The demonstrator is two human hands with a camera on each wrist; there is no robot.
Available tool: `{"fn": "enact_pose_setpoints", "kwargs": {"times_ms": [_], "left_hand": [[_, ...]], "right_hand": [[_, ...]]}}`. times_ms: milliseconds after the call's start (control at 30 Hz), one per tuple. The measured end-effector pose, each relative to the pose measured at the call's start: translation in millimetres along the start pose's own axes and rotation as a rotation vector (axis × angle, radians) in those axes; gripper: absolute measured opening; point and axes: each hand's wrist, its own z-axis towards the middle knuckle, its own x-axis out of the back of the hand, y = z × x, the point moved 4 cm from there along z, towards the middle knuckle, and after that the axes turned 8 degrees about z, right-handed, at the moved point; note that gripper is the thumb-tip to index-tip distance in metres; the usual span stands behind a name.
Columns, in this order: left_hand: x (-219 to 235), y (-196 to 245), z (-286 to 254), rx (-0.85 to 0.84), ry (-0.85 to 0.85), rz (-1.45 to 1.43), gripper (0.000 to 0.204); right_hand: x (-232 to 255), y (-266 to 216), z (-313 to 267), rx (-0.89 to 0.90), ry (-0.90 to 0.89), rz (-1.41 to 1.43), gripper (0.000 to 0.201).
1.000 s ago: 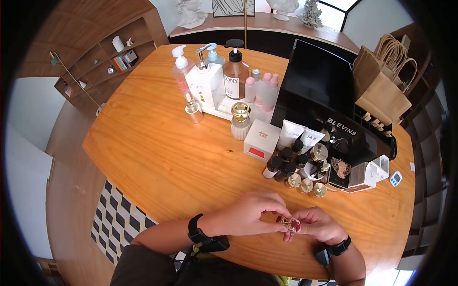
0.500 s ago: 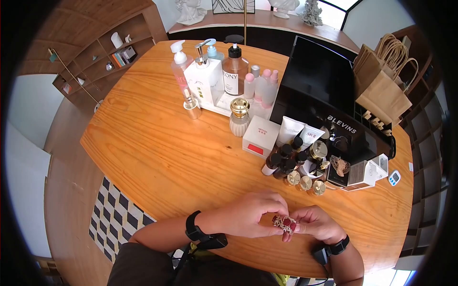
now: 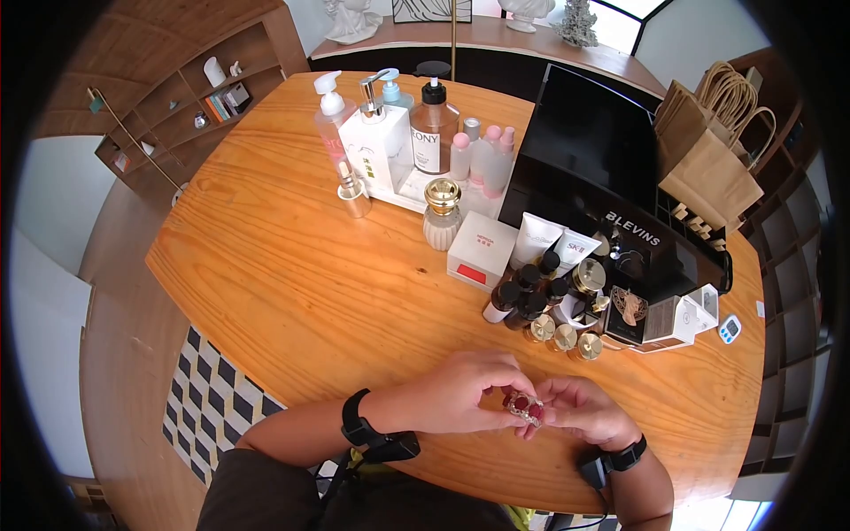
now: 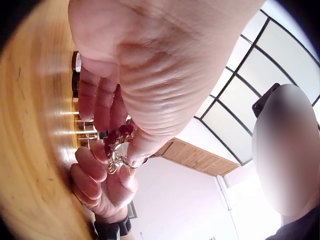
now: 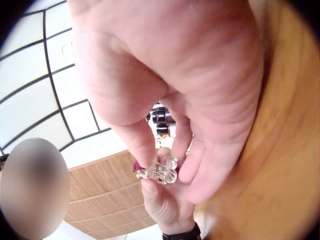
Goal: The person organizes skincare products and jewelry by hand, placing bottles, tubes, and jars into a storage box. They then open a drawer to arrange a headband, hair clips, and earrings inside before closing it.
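A small gold-metal hair claw clip [image 3: 525, 407] set with dark red stones is held between the two hands, close over the near edge of the table. My left hand [image 3: 452, 396] pinches it between thumb and fingers from the left side. From the other side, my right hand [image 3: 589, 414] grips its end with thumb and forefinger. In the left wrist view the clip [image 4: 118, 146] shows its red stones and a rounded metal frame. Thin curved metal prongs of the clip [image 5: 161, 172] show in the right wrist view, partly covered by fingertips.
Beyond the hands stand gold-lidded jars [image 3: 564, 337], dark-capped bottles [image 3: 527, 306] and a white box [image 3: 482, 252]. Further back are pump bottles [image 3: 378, 150], a black case [image 3: 584, 142] and paper bags [image 3: 708, 159]. A small timer [image 3: 729, 329] lies at the right.
Both hands have turned the clip a little between their fingers, so its red stones face differently. The hands stay in nearly the same place, while the head view has shifted slightly.
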Motion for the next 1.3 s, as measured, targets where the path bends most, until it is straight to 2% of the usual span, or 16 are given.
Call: {"fn": "enact_pose_setpoints", "kwargs": {"times_ms": [100, 300, 433, 500, 933, 1033, 1067, 1133, 1167, 1233, 1267, 1300], "left_hand": [[-0.4, 1.7, 0.3, 0.007, -0.079, 0.015, 0.032], [-7.6, -2.7, -2.2, -0.037, -0.051, 0.052, 0.036], [-4.9, -3.1, -1.4, 0.016, -0.042, -0.023, 0.037], [-2.1, 0.2, -0.4, 0.04, -0.09, 0.05, 0.037], [6.0, -2.2, -1.8, 0.065, -0.058, 0.033, 0.026], [24.2, -4.2, -9.4, 0.137, 0.046, -0.061, 0.02], [33.0, -1.9, -14.6, 0.139, 0.051, -0.051, 0.02], [62.6, -0.6, -26.6, 0.211, 0.203, -0.034, 0.017], [72.4, -1.7, -33.8, 0.211, 0.204, -0.03, 0.017], [100.7, -12.1, -52.9, 0.311, 0.412, 0.092, 0.013], [111.6, -14.9, -59.2, 0.31, 0.412, 0.096, 0.013], [127.9, -16.5, -67.5, 0.355, 0.518, 0.304, 0.012]], "right_hand": [[-7.1, -3.4, 3.3, 0.102, 0.018, 0.102, 0.04], [0.2, 2.1, -0.1, 0.018, 0.054, -0.005, 0.05], [0.3, 4.7, -1.5, 0.02, 0.117, -0.03, 0.048], [0.1, 5.0, -1.8, 0.039, 0.141, -0.022, 0.044], [-1.4, 1.4, 1.1, 0.051, 0.092, 0.02, 0.039], [2.2, 1.3, 2.5, 0.077, 0.022, 0.044, 0.036], [3.8, 2.1, 1.6, 0.071, 0.039, 0.076, 0.035], [5.0, 2.3, 1.5, 0.069, 0.053, 0.107, 0.035], [4.9, 2.7, 1.4, 0.066, 0.046, 0.108, 0.034], [5.5, 3.3, 1.1, 0.066, 0.038, 0.109, 0.033], [6.2, 3.8, 1.4, 0.064, 0.034, 0.11, 0.032], [6.7, 4.1, 1.8, 0.061, 0.029, 0.112, 0.031]]}}
